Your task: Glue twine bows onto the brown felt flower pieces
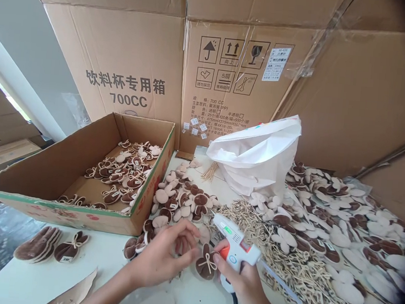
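My right hand (248,281) is wrapped around the handle of a white hot glue gun (235,237) with an orange trigger and a glue stick jutting from its back. Its nozzle points up and to the left. Just left of the gun's handle is a brown plush bunny-head piece (205,268) with a string bow on it; the tip of my right thumb is at its edge. My left hand (165,253) hovers beside that piece with loosely curled fingers, thumb apart from them, and nothing visible in its grasp.
An open cardboard box (140,220) at left holds several bow-trimmed pieces. Loose plush pieces (184,197) lie behind my hands. String bows (305,274) and more plush pieces (344,230) spread to the right. A white bag (258,161) stands before large cartons (137,47). Stacked brown pieces (36,246) sit front left.
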Available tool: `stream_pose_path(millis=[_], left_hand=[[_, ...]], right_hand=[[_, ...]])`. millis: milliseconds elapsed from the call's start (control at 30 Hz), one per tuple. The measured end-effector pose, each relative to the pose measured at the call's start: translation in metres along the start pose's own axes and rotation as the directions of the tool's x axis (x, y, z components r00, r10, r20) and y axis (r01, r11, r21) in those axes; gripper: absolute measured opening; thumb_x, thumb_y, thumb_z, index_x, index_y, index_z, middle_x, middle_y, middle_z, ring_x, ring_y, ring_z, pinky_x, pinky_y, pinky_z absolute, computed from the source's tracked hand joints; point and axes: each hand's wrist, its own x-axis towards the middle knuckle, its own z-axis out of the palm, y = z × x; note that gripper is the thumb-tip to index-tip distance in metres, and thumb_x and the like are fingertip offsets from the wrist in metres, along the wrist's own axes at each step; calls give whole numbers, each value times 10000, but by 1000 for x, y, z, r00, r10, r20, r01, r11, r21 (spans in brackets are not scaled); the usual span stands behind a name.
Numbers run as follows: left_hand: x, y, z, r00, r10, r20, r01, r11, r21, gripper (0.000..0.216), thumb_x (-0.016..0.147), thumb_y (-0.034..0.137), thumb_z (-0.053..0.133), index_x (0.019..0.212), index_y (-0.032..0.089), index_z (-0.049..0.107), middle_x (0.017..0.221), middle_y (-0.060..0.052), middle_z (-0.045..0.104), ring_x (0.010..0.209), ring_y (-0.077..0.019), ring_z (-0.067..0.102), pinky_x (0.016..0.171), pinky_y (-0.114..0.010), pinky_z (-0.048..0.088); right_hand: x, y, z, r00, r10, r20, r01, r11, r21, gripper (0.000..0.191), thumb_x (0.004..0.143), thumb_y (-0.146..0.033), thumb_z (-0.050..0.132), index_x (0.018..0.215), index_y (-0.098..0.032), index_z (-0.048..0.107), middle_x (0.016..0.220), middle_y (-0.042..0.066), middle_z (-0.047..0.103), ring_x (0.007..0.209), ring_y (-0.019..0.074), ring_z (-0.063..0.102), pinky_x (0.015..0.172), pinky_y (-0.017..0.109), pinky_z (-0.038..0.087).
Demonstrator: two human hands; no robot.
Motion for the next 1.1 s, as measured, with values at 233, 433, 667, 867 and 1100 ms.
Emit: stream_pose_path(millis=[233, 433, 667, 867, 1100], left_hand=[[6, -9, -20, 976, 102, -190, -27, 932, 361, 373, 1047, 340, 469, 702, 199, 492, 679, 12, 516, 644, -151, 440, 623, -278, 323], [0, -4, -24, 978, 116, 176, -181, 889, 420, 42, 849, 214, 703, 866, 220, 665, 825, -7, 650, 764, -181, 581, 695, -279, 389], [-4, -12, -26, 948, 73, 310, -213, 868, 449, 240, 702, 189, 832, 916, 257, 748, 925, -19, 671, 860, -225, 623, 797, -310, 428], [-3, -11, -23, 942, 86, 324, -222, 884, 411, 154, 749, 124, 786, 827, 242, 725, 885, 0, 700, 853, -202, 631, 816, -301, 424], [-3, 4, -25, 936, 148, 320, -218, 956, 197, 61, 845, 173, 738, 850, 231, 722, 863, -22, 726, 827, -198, 641, 800, -302, 469]], right_hand=[[0, 1, 2, 994, 1, -105, 1, 1000, 20, 404, 814, -559, 781, 965, -204, 661, 643, -51, 524, 531, 138, 466, 510, 281, 377], [0, 6, -1, 996, -39, -84, 38, 999, -9, 375, 869, -542, 743, 1005, -205, 653, 680, -29, 566, 558, 143, 503, 540, 287, 429], [-1, 6, -2, 995, -44, -85, 42, 999, -17, 385, 863, -554, 744, 991, -205, 645, 639, -57, 505, 525, 124, 443, 497, 263, 387], [0, 6, -3, 990, -63, -122, 59, 998, -33, 365, 872, -541, 738, 1008, -213, 656, 696, -27, 562, 544, 139, 480, 509, 275, 397], [4, 7, -3, 981, -32, -190, 32, 999, -4, 411, 830, -565, 768, 1015, -215, 657, 653, -39, 537, 532, 150, 474, 480, 277, 399]])
